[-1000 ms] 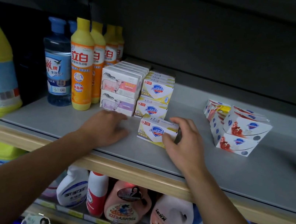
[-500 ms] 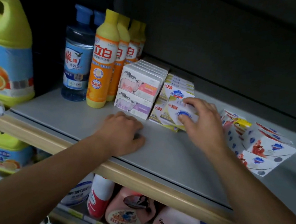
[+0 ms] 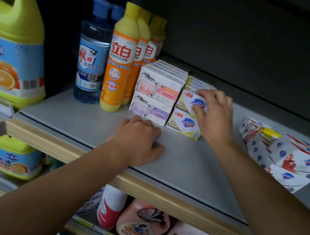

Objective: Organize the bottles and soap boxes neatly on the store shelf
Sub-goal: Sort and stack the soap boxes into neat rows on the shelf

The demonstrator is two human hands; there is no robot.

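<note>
shop: stocked shelf (image 3: 87,127), price strips (image 3: 103,231)

My left hand (image 3: 136,140) and right hand (image 3: 214,114) are both bare: no gloves, no rings on any finger I can see. My wrists carry no watch, strap or bracelet. Both forearms are uncovered all the way to the bottom edge of the view, so no sleeve or cuff shows anywhere. My nails are short and plain where they show, though the dim light blurs them a little.
</note>
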